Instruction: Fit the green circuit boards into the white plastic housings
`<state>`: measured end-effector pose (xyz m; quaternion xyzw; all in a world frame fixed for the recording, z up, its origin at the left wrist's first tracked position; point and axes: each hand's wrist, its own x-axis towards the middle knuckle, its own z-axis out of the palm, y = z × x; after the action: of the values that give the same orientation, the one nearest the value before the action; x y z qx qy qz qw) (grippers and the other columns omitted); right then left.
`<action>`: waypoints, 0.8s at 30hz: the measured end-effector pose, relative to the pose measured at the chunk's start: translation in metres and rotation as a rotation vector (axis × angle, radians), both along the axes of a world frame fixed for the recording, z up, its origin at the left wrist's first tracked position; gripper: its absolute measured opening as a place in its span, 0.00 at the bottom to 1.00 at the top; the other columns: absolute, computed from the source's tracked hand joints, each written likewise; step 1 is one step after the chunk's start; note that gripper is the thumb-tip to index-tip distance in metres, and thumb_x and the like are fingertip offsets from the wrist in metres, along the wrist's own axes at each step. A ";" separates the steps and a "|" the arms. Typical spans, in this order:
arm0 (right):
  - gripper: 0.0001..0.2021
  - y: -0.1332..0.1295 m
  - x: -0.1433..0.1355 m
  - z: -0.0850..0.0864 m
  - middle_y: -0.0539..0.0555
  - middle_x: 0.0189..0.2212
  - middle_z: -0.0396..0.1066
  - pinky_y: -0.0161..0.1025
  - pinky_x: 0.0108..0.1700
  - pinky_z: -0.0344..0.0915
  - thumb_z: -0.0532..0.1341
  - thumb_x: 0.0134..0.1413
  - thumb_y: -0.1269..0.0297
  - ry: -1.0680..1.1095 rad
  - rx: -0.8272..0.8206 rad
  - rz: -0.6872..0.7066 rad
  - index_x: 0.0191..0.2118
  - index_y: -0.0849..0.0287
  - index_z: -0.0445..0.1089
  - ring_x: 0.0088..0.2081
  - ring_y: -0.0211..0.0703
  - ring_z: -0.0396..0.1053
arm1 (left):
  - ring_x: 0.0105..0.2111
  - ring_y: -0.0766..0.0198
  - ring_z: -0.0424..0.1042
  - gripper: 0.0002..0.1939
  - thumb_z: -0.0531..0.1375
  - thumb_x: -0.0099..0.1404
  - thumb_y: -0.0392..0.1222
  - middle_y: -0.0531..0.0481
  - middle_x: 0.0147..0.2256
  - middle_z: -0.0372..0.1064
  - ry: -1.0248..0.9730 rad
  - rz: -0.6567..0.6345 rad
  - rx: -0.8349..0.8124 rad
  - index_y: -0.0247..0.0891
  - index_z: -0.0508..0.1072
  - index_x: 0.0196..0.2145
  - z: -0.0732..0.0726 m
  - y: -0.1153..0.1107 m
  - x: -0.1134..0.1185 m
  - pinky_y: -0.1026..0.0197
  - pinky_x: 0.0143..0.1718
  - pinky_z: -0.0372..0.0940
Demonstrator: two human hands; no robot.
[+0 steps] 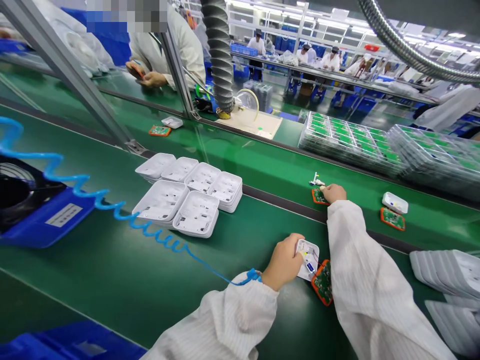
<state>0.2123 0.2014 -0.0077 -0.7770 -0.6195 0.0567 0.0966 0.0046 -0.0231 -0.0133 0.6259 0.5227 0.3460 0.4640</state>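
Observation:
My left hand grips the left edge of a white plastic housing on the green work surface. Thin wires run from that housing to an orange-framed circuit board, partly covered by my right sleeve. Farther forward, my right hand has its fingers pressed together at another orange-framed board on the green belt. Small white parts lie just beyond those fingertips; what the fingers pinch is too small to name. A blue coiled cord leads to my left wrist.
Stacked white housings stand left of centre, and more at the right edge. Another housing and board lie on the belt. Clear trays of green boards line the far side. A metal post slants at left; a person sits beyond.

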 end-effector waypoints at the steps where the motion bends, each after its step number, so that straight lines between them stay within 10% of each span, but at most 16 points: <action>1: 0.13 -0.001 -0.006 -0.002 0.60 0.27 0.69 0.40 0.33 0.58 0.54 0.52 0.58 0.010 0.026 0.006 0.28 0.62 0.70 0.33 0.50 0.67 | 0.35 0.63 0.69 0.23 0.50 0.52 0.29 0.50 0.38 0.71 0.000 0.000 -0.002 0.40 0.67 0.45 0.000 0.000 0.000 0.62 0.40 0.62; 7: 0.10 -0.037 0.010 0.013 0.55 0.34 0.69 0.37 0.37 0.57 0.52 0.54 0.60 0.092 0.070 0.054 0.35 0.60 0.66 0.36 0.43 0.64 | 0.35 0.64 0.69 0.23 0.51 0.52 0.29 0.51 0.37 0.71 -0.011 -0.015 -0.033 0.40 0.67 0.46 0.002 0.001 -0.002 0.63 0.42 0.62; 13: 0.15 -0.160 0.059 0.043 0.62 0.38 0.69 0.42 0.38 0.58 0.55 0.53 0.58 -0.027 0.061 0.062 0.42 0.63 0.66 0.38 0.48 0.65 | 0.36 0.64 0.69 0.23 0.52 0.52 0.29 0.51 0.38 0.71 0.011 -0.022 -0.054 0.40 0.67 0.46 0.003 0.003 0.000 0.63 0.42 0.63; 18: 0.15 -0.260 -0.008 0.033 0.59 0.37 0.68 0.44 0.42 0.58 0.50 0.58 0.56 -0.023 0.232 0.496 0.42 0.58 0.67 0.40 0.49 0.63 | 0.36 0.64 0.69 0.22 0.52 0.52 0.28 0.52 0.38 0.71 0.039 -0.014 -0.033 0.40 0.67 0.45 0.004 -0.001 0.002 0.64 0.42 0.63; 24: 0.15 -0.277 -0.049 0.009 0.59 0.34 0.67 0.43 0.38 0.58 0.52 0.57 0.55 -0.015 0.266 0.533 0.37 0.60 0.68 0.37 0.49 0.62 | 0.38 0.64 0.69 0.23 0.52 0.52 0.28 0.51 0.39 0.71 0.006 0.019 0.018 0.38 0.68 0.46 0.005 -0.002 -0.005 0.63 0.42 0.63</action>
<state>0.1637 -0.0756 0.0014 -0.5678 -0.8044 -0.0075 0.1745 0.0000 -0.0249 -0.0082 0.6261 0.5268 0.3531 0.4537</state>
